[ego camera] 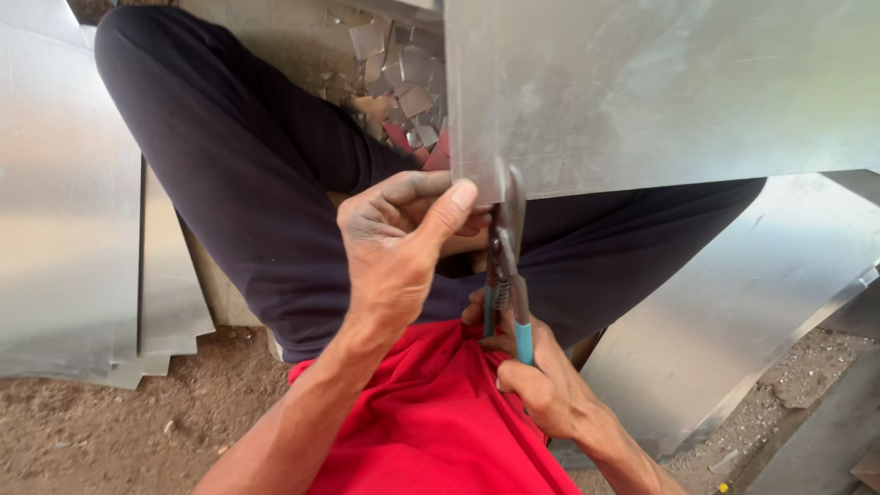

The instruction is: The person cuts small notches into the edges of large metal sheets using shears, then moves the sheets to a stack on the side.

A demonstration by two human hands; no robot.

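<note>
I'm mid-cut: left hand pinches sheet corner, right hand clenched round snips below it (next: squeeze, I'd guess).

We have a single view here — a camera worn on the head, looking steeply down the person's own front at close range. The red shirt fills the bottom middle, the dark-trousered legs spread away toward the top of the frame. Both forearms enter from the bottom edge, and the left hand and right hand sit near the centre — close enough that we see knuckles and nails. The dirt ground shows at the lower left and lower right corners.
</note>
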